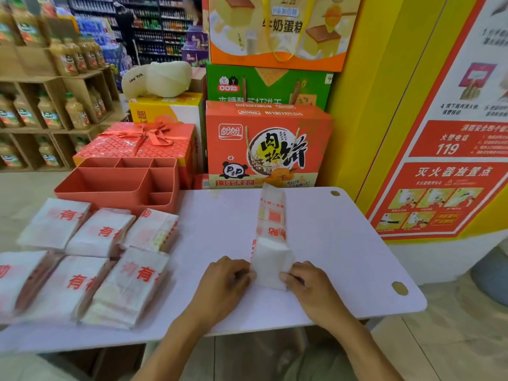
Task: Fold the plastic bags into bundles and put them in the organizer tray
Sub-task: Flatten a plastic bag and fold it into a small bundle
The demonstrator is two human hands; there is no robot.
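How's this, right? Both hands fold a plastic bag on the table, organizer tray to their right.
Not quite: in the head view the organizer tray sits off to their left. The left hand and right hand do fold the plastic bag on the table.

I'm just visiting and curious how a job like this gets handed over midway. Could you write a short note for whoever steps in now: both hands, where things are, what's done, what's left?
The left hand grips the left edge of the plastic bag at its folded near end; the right hand pinches the right edge.
The plastic bag lies as a long strip on the table, partly folded.
Six stacks of bags sit on the table's left side, in front of the organizer tray.
Done: no bundle shows in the tray.
Left: finish this fold, tray it, then work through the stacks.
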